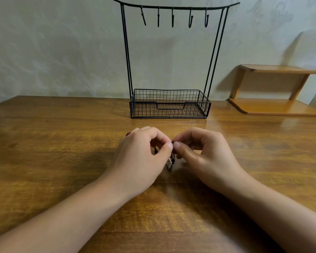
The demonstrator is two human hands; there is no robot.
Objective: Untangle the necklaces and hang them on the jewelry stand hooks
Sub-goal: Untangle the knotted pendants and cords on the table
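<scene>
Head view: left hand (141, 152) and right hand (202, 152) meet thumb to thumb above the table (62, 143) — fingers curled, pinching the tangled necklaces (171, 159) between them, near the jewelry stand (170, 105), whose hooks (190, 19) hang bare.

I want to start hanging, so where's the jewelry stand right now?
The jewelry stand stands at the far middle of the table, against the wall, beyond both hands.

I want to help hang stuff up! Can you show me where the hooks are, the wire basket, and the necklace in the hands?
hooks (190, 19): head view, on the fourth hook's shank.
wire basket (170, 111): head view, on its front wall.
necklace (170, 164): head view, on the pale pendant between the hands.
</scene>
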